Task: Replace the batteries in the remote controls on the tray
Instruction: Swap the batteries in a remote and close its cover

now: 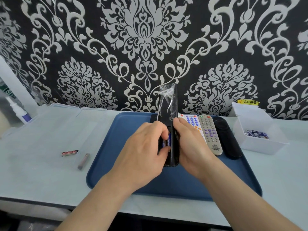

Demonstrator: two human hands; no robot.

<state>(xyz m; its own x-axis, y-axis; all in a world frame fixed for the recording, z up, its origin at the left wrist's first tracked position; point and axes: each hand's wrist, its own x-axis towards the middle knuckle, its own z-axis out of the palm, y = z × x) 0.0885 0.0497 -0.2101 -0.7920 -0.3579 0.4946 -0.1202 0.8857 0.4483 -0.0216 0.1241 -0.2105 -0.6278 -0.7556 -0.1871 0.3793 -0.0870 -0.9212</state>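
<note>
Holding a long black remote (167,104) wrapped in clear plastic film, both hands sit close together above the dark blue plastic tray (116,164). The left hand (143,147) curls round the left side of the remote. The right hand (191,144) grips the right side, so both hands are clamped on the same thing.

The remote points straight away from the person. Its far end tips up toward the wall, and its near end sits low between the wrists. The back faces up, and the battery space at the near end is open. Two blue batteries (169,139) lie inside it, side by side, running the same way as the remote.

The left hand is nearer to them, and its thumb and fingertips touch the batteries. I think that hand should push them down flat, while the right hand keeps the remote from turning. I cannot tell where the lid is.

On the tray, just right of the hands, lie a white remote with blue buttons (191,121), a grey remote with purple buttons (210,135) and a plain black oval remote (228,140). Two loose old batteries (70,152) lie on the pale counter (41,172), well to the left.
</note>
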